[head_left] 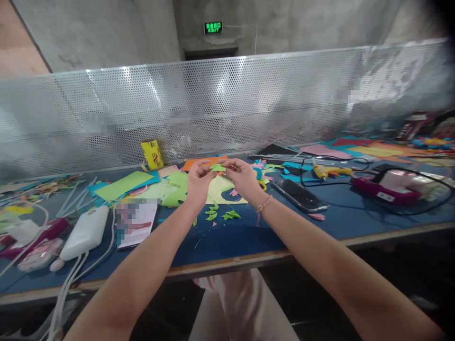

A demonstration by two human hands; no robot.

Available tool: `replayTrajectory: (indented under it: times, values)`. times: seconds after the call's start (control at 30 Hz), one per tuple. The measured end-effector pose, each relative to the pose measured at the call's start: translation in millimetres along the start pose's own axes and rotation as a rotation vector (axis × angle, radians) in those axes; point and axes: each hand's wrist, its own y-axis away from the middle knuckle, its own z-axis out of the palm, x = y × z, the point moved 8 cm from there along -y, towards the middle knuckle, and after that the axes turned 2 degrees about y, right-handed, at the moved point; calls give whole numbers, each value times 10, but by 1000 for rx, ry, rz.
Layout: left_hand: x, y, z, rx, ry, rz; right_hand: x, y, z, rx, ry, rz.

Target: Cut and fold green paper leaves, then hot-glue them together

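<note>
Between the fingertips of both hands is a small piece of green paper, held above the table. My left hand pinches its left side, and my right hand grips its right side. The piece looks folded, though the fingers partly cover it. Below the hands lie several small green paper scraps on the blue tabletop. A pale yellow sheet with a dark cut-out lies behind them. Larger green paper is beside my left hand.
A phone and a yellow glue gun with a black cable lie to the right. On the left are a lit phone, a white power bank and cables. A yellow box stands by the perforated metal screen.
</note>
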Motion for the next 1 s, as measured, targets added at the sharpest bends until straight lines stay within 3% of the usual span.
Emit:
replayTrajectory:
  times: [0.2,0.47,0.77,1.0]
  values:
    - [9,27,14,5,-18,-17,57,20,18,9,-35,80]
    - [-7,37,11,39,16,-30,-38,59,54,42,12,70]
    - [25,30,0,51,62,-2,-104,85,90,12,-12,18]
    - [57,51,12,57,-17,42,-223,88,58,71,144,-58]
